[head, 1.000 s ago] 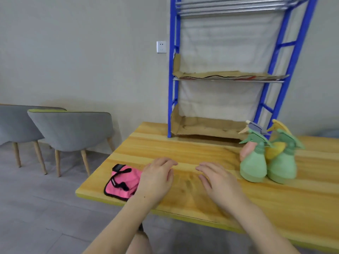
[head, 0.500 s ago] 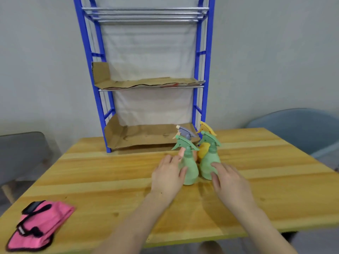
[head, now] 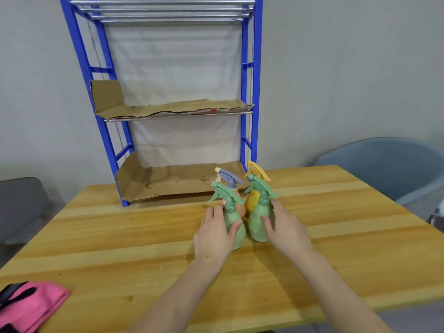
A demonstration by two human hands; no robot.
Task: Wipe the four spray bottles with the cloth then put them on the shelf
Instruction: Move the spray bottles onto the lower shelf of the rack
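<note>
Hands are closing round the two near spray bottles in the middle of the worktop [head: 120,236]. The left hand [head: 213,236] is gripping the left green bottle [head: 232,216], fingers lying on its left side and the thumb curling across its front. The right hand [head: 286,227] is gripping the right green bottle [head: 255,224] in the same way, thumb on the front and fingers wrapping its right side. Both bottles are standing upright on the wood, just beside each other, and their bodies are showing plain green. Just behind them two more are standing upright: a peach bottle [head: 241,207] wearing a grey-blue trigger head, and a yellow bottle [head: 253,200] with a yellow head. All four are sitting close together near the right end of the blue shelf [head: 249,92], which is standing at the far side of the worktop with cardboard liners [head: 173,181] lying on its two lower tiers; a red mark on the middle liner is too small to read. The pink cloth [head: 31,306], trimmed in black, is lying at the near left corner, well apart from the bottles. A grey chair [head: 21,200] is showing at far left and a blue-grey chair [head: 384,164] at far right.
</note>
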